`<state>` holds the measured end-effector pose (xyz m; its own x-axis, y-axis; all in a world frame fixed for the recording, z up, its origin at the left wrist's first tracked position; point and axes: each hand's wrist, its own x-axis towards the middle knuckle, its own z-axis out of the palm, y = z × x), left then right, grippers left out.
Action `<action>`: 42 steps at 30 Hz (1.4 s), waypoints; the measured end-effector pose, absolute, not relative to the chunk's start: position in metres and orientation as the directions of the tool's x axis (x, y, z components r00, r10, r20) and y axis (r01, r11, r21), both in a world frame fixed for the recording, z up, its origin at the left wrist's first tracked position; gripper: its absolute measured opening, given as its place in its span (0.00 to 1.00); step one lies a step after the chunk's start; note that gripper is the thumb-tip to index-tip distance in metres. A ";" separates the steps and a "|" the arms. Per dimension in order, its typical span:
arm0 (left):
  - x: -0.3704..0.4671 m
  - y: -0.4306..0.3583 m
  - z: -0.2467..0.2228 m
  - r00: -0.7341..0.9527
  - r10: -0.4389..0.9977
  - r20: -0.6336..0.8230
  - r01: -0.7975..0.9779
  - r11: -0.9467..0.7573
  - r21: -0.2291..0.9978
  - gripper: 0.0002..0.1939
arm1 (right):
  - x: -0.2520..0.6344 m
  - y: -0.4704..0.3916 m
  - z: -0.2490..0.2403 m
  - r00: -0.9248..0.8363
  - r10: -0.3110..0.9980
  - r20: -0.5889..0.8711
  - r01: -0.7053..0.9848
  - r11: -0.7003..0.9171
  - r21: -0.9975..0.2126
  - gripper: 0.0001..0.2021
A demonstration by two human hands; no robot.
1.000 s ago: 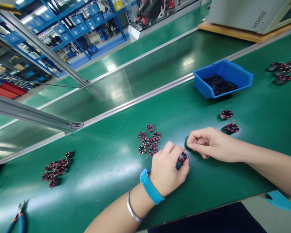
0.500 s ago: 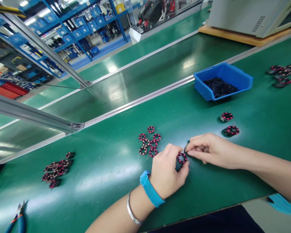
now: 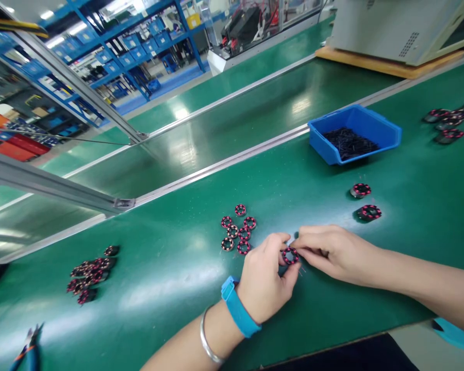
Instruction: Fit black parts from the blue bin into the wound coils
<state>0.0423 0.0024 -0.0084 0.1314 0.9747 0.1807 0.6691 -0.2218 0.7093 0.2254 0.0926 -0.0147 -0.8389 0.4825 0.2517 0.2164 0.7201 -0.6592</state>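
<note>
My left hand (image 3: 268, 270) grips a motor stator (image 3: 290, 255), a small black ring with pink-red windings, between thumb and fingers. Thin wire ends stick out at its lower right. Fingers pinched, my right hand (image 3: 334, 252) meets the ring's upper right edge; what sits between those fingertips is too small to make out. Left of my hands, several similar stators (image 3: 243, 233) lie loosely grouped on the green tabletop (image 3: 170, 319). Two more, a farther stator (image 3: 361, 190) and a nearer stator (image 3: 369, 212), rest beyond my right hand.
A blue bin (image 3: 390, 135) of thin black pieces (image 3: 350, 143) stands behind my right hand. Heaps of stators lie at the left (image 3: 88, 275) and far right (image 3: 450, 119). Pliers (image 3: 30, 348) lie at the lower left. A metal frame rail (image 3: 224, 164) runs along the back.
My right hand has moved left and slightly down, bringing its fingertips to the stator's edge. My left hand still holds the stator in nearly the same place.
</note>
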 end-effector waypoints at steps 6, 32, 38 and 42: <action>0.035 0.006 -0.011 0.158 0.955 0.250 0.742 -0.281 0.608 0.20 | 0.227 0.098 0.000 -0.826 0.518 0.222 0.167 0.601 -0.782 0.13; 0.078 0.044 -0.020 0.385 0.900 0.204 0.488 -0.386 0.783 0.42 | 0.246 0.148 0.011 -0.284 0.955 0.081 -0.002 0.084 -0.996 0.19; 0.045 -0.003 -0.019 0.008 0.954 0.299 0.748 -0.204 0.632 0.55 | 0.223 0.122 -0.004 -0.594 0.793 -0.136 0.103 -0.093 -0.990 0.16; 0.045 -0.006 -0.023 -0.056 0.961 0.269 0.751 -0.137 0.646 0.42 | 0.219 0.117 -0.006 -0.616 0.773 -0.151 0.129 -0.089 -0.988 0.14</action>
